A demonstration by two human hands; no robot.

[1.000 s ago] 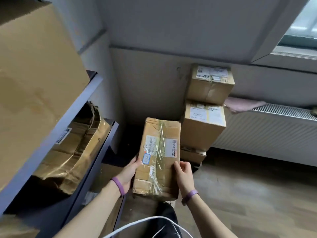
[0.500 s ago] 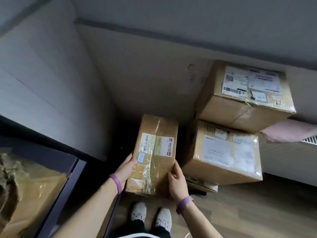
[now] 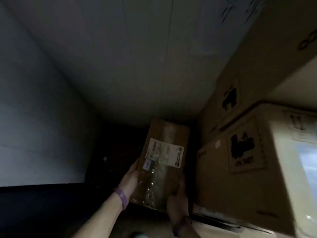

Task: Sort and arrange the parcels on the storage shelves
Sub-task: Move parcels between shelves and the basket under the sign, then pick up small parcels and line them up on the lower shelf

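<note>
grips the taped brown parcel (image 3: 164, 162) between 2 hands, with the left hand (image 3: 131, 181) curled on its left edge and the right hand (image 3: 177, 208) wrapped round its lower right corner, in a dim corner just beside 2 stacked cartons (image 3: 240, 177) on the right.

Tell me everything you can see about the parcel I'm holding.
The parcel is a slim brown cardboard box, wrapped lengthwise with clear tape, bearing a white shipping label and a small blue sticker. It is held roughly upright in a dim corner beside stacked cardboard boxes. The left hand holds its left edge; the right hand grips its lower right corner.
</note>
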